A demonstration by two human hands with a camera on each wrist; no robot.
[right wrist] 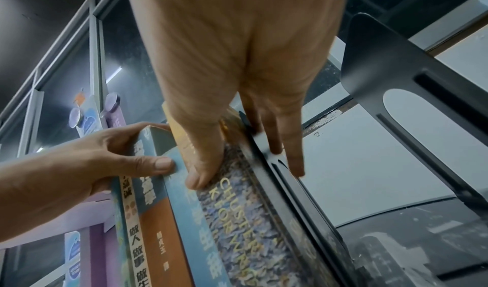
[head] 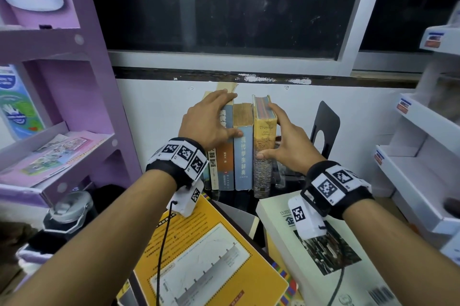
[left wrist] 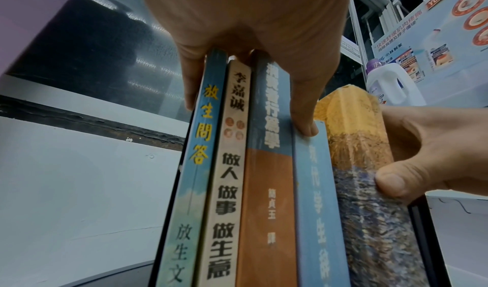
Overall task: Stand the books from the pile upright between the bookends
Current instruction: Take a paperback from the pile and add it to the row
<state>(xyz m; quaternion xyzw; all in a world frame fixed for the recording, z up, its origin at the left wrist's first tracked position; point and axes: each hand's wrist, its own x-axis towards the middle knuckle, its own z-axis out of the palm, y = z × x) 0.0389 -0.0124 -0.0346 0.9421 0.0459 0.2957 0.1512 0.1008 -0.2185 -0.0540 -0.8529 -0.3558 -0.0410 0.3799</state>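
L hand (head: 207, 119) fingers grip upright books (head: 242, 154) fr left, R hand (head: 286, 141) pinches yellow book (head: 265, 136).

Five books are stood upright, spines outward: a thin blue one (left wrist: 195, 166), a cream one (left wrist: 224, 187), a blue-and-orange one (head: 226, 156), a pale blue one (head: 242, 156) and a thick yellow one (head: 264, 141). A black bookend (head: 323, 129) is seen apart to the right. An orange book (head: 209, 256) and a white book (head: 331, 263) are left lying flat in front.

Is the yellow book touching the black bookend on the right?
Apart. The head view shows bare wall between the yellow book and the bookend.
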